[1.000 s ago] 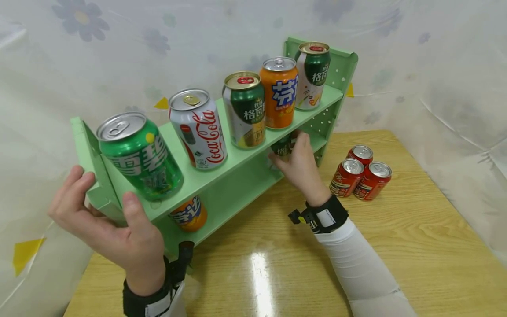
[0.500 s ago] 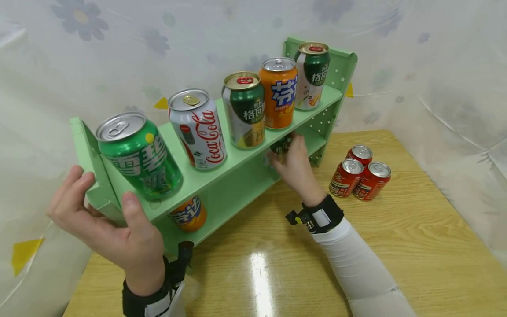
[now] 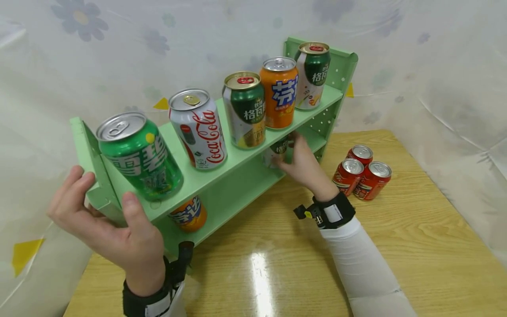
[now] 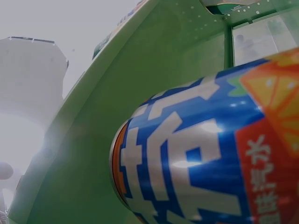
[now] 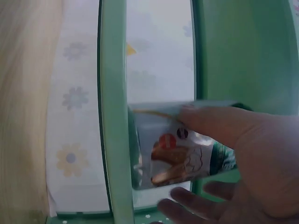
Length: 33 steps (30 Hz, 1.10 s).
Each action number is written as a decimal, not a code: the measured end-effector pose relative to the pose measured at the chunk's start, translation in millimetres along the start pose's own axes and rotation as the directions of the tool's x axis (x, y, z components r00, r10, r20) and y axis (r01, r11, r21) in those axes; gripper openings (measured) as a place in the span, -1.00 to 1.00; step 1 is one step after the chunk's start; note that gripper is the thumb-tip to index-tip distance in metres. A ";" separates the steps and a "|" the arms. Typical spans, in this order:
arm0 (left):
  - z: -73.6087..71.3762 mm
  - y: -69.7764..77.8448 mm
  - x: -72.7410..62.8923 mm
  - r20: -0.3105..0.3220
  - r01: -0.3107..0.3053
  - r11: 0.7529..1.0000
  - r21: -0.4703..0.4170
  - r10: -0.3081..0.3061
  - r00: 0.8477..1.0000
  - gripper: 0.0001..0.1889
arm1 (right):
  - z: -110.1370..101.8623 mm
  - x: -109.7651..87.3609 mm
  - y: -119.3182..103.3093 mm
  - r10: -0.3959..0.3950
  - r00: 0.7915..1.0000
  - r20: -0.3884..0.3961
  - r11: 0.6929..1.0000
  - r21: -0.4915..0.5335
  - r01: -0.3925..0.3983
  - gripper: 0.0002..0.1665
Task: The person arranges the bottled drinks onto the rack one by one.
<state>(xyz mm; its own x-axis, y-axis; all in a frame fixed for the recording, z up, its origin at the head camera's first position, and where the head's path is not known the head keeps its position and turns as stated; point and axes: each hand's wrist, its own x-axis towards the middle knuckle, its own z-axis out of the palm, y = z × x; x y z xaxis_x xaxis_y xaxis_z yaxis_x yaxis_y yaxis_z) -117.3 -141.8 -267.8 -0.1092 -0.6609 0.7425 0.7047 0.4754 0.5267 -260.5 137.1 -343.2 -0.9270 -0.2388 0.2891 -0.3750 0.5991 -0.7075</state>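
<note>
A green two-tier shelf rack (image 3: 237, 174) stands on the wooden table. My left hand (image 3: 115, 233) holds its left end, fingers at the side panel and thumb at the upper board's front edge. On the lower tier my right hand (image 3: 303, 165) is beside a green-and-white drink can (image 3: 275, 152). In the right wrist view the thumb touches or overlaps this can (image 5: 182, 149), while the fingers (image 5: 196, 203) are spread apart from it. An orange soda can (image 3: 192, 215) stands on the lower tier at the left, large in the left wrist view.
Along the upper tier stand a green Sprite can (image 3: 142, 158), a white Coca-Cola can (image 3: 200, 132), two green-and-white cans and an orange can (image 3: 279, 94). Three red cans (image 3: 362, 174) stand grouped on the table (image 3: 416, 246) at the right. A flowered sheet hangs behind.
My right hand has shifted slightly right, its fingers coming away from the lower-tier green-and-white can, which shows more now. The left hand and rack have stayed put.
</note>
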 end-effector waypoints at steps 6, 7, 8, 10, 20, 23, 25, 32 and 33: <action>0.9 3.2 -0.6 -0.003 0.016 1.000 -0.004 -0.016 1.000 -0.56 | -2.4 1.3 4.6 0.049 0.996 0.070 0.999 -0.023 -0.047 0.11; 1.0 3.5 -0.6 -0.003 0.016 1.000 -0.005 -0.016 1.000 -0.56 | -2.6 1.4 5.1 0.051 0.996 0.076 0.998 -0.024 -0.050 0.09; 1.2 3.9 -0.7 -0.004 0.016 1.000 -0.005 -0.016 1.000 -0.56 | -2.7 1.5 5.4 0.052 0.995 0.080 0.998 -0.023 -0.051 0.08; 1.5 4.2 -0.5 -0.002 0.012 1.000 -0.004 -0.012 1.000 -0.56 | -3.2 1.6 5.5 0.056 0.995 0.086 0.998 -0.030 -0.054 0.05; 1.9 4.5 -0.4 -0.004 0.019 1.000 -0.006 -0.019 1.000 -0.56 | -2.4 1.7 6.2 0.059 0.995 0.085 0.997 -0.050 -0.055 0.02; 0.7 2.1 -0.4 -0.004 0.018 1.000 -0.005 -0.018 1.000 -0.55 | -1.6 1.9 5.7 0.052 0.996 0.076 0.998 -0.048 -0.049 0.01; 0.1 0.5 -0.1 -0.002 0.014 1.000 -0.005 -0.014 1.000 -0.54 | -1.5 2.1 5.7 0.051 0.996 0.073 0.998 -0.050 -0.047 0.01; -0.9 -2.6 0.5 0.002 0.001 1.000 -0.002 -0.001 1.000 -0.51 | -1.2 2.4 5.7 0.053 0.996 0.072 0.997 -0.055 -0.049 0.01; -0.8 -2.4 0.4 0.002 0.001 1.000 -0.003 -0.001 1.000 -0.52 | -1.2 2.3 5.4 0.052 0.996 0.070 0.997 -0.057 -0.048 0.01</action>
<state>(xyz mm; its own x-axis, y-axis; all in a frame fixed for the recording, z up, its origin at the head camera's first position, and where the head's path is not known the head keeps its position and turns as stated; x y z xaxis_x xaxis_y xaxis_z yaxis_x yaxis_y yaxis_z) -118.5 -143.6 -269.1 -0.1111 -0.6605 0.7425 0.7069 0.4726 0.5262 -264.7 140.7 -345.5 -0.9433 -0.2602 0.2060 -0.3291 0.6522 -0.6829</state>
